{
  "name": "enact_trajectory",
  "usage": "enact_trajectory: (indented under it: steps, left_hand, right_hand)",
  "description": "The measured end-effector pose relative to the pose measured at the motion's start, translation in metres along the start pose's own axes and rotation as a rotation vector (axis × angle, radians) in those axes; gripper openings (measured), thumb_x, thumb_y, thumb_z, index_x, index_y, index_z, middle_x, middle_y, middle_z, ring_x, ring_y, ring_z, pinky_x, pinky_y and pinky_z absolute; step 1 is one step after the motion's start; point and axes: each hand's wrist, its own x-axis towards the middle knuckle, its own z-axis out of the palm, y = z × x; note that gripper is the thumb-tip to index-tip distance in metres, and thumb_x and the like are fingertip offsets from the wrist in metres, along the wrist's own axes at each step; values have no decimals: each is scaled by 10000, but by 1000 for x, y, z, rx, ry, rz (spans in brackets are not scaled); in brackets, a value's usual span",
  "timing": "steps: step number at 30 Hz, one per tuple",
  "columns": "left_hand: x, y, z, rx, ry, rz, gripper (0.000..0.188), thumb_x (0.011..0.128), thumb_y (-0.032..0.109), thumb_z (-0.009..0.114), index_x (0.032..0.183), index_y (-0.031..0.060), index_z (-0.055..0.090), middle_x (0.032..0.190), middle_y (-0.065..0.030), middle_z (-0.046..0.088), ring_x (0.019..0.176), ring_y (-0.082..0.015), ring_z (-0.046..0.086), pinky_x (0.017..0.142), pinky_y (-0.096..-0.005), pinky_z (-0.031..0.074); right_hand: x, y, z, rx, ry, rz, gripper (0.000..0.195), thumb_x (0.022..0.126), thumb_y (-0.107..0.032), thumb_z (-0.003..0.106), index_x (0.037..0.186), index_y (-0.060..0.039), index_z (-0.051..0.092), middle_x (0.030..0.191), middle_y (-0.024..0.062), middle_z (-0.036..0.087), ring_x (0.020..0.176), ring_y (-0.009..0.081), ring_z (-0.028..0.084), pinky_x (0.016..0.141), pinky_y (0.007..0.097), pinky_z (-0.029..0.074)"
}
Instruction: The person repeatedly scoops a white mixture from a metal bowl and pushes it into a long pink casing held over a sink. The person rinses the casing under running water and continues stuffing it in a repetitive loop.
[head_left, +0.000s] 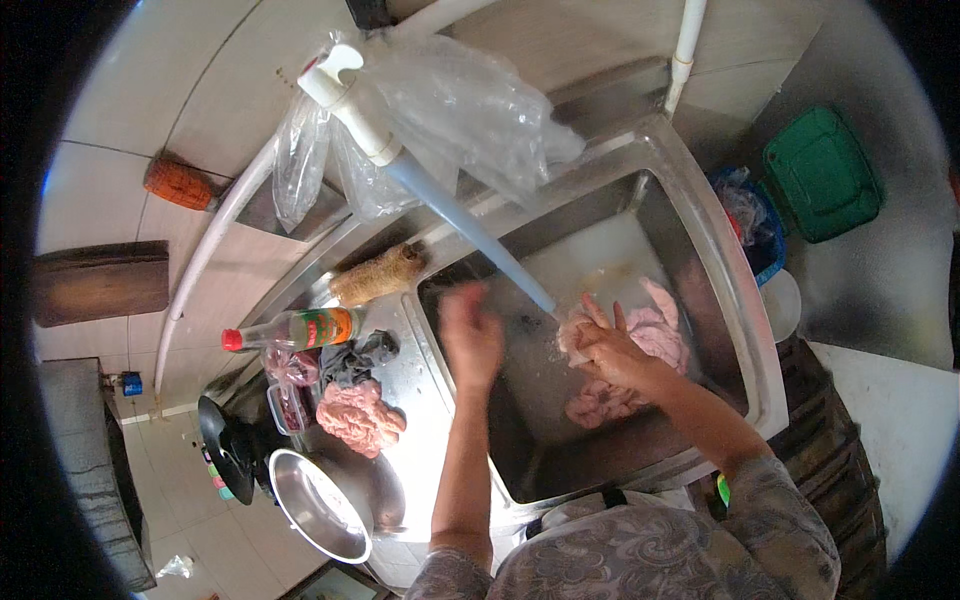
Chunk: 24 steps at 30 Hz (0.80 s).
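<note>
My right hand (611, 352) grips a piece of pale pink offal (573, 341) under the tip of a blue hose (472, 229). More pink offal, probably intestine (660, 334), lies to the right of that hand in the stainless steel sink (536, 457). Another clump (604, 403) lies below it. Motion blurs my left hand (472, 337), which is raised over the sink's left side. Nothing shows in it, but its fingers are too smeared to make out. A white plastic tap (360, 124) feeds the hose.
On the drainboard left of the sink are a pinkish offal heap (360, 416), a dark wet cloth or bag (356, 360), a red-capped bottle (300, 330) and a loofah (379, 274). A steel basin (319, 506) stands nearer me. Clear plastic bags (465, 105) hang behind the tap.
</note>
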Motion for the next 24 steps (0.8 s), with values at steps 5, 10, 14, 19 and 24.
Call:
enact_trajectory:
  steps: [5, 10, 14, 19, 24]
  left_hand:
    - [-86, -97, 132, -13, -439, -99, 566, 637, 69, 676, 1170, 95, 489, 1200, -182, 468, 1147, -361, 398, 935, -424, 380]
    - [-95, -185, 191, -397, -540, -369, 344, 787, 165, 586, 1100, 38, 521, 1050, -93, 553, 978, -231, 517, 835, -341, 436]
    - [-78, -142, 147, -892, -386, -757, 285, 748, 95, 617, 1017, 14, 571, 901, -37, 626, 786, -146, 595, 690, -290, 480]
    - [-47, -26, 74, -560, -536, -354, 269, 777, 25, 571, 1044, -4, 564, 855, -32, 632, 717, -103, 597, 613, -234, 479]
    - [-34, 14, 56, -565, -653, -683, 403, 801, 44, 553, 1179, -58, 459, 770, -97, 591, 568, -107, 547, 467, -240, 444]
  right_hand:
    - [4, 3, -5, -33, 4, -22, 279, 737, -257, 628, 990, -140, 616, 1289, 151, 356, 1343, 368, 33, 945, 705, 134]
    - [11, -7, -18, -33, -63, -113, 332, 734, -251, 619, 1040, -122, 607, 1313, 126, 342, 1347, 349, 46, 948, 701, 129]
    - [7, 10, 2, -170, 69, -37, 309, 749, -223, 587, 1022, -77, 590, 1253, 157, 395, 1342, 364, 70, 953, 706, 105]
    - [16, 28, 18, -119, 39, -28, 364, 766, -167, 550, 1115, -66, 533, 1277, 174, 380, 1341, 376, 61, 940, 728, 48]
    - [24, 13, 17, -71, -49, 40, 419, 768, -149, 555, 1183, -157, 497, 1342, 170, 326, 1348, 363, 7, 955, 715, 50]
